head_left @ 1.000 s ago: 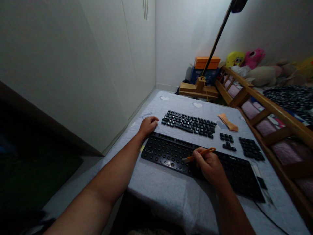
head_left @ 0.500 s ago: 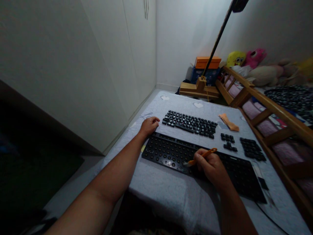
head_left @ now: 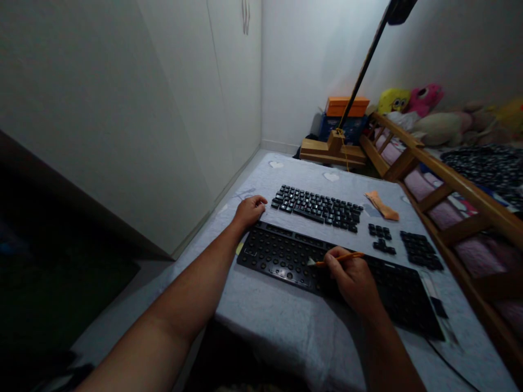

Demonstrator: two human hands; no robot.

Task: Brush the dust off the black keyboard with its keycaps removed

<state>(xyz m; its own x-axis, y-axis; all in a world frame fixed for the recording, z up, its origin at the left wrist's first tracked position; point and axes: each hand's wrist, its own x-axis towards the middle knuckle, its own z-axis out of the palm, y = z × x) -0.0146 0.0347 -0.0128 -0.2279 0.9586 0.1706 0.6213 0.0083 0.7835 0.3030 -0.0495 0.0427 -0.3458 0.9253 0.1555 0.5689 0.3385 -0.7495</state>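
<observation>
Here's the right hand (head_left: 352, 276), just right of centre, pinching the brush (head_left: 318, 264) pen-style, likely for control over the keyboard (head_left: 272, 253) at lower centre, while the left hand (head_left: 248, 211), half-curled, seemingly empty, rests mid-frame, perhaps steadying it.

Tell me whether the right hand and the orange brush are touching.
Touching. The head view shows the right hand gripping the orange brush between thumb and fingers.
</observation>
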